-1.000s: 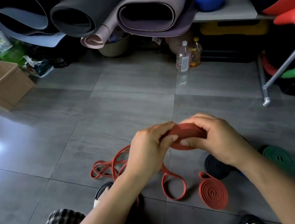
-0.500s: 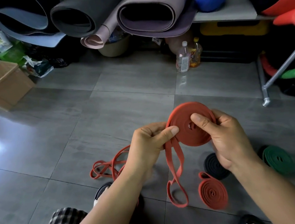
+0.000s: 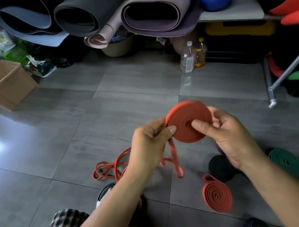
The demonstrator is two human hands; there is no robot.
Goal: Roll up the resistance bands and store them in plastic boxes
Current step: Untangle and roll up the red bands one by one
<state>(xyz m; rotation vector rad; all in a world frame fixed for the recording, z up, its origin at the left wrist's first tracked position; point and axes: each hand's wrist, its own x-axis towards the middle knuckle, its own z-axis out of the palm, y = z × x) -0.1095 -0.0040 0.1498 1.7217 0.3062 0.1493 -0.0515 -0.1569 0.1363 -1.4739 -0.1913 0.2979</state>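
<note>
I hold a half-wound red coil (image 3: 189, 123) in the air in front of me, above the grey floor (image 3: 72, 131), its flat face turned toward me. My right hand (image 3: 229, 137) pinches the coil: the thumb presses on the face beside the centre hole and the other fingers (image 3: 217, 113) curl round behind the rim. My left hand (image 3: 148, 147) is closed on the tail (image 3: 174, 159) right where it leaves the coil's left edge, thumb on the near side, the rest curled behind. The tail hangs down from there in a blurred loop between my forearms.

On the floor below my left hand lies a loose band (image 3: 110, 170), red and tangled in loops. Under my right wrist sit three finished rolls, all lying flat: a red roll (image 3: 217, 195) nearest me, a black roll (image 3: 220, 167) touching it just beyond, and a green roll (image 3: 284, 161) off to the right, partly hidden by my arm
</note>
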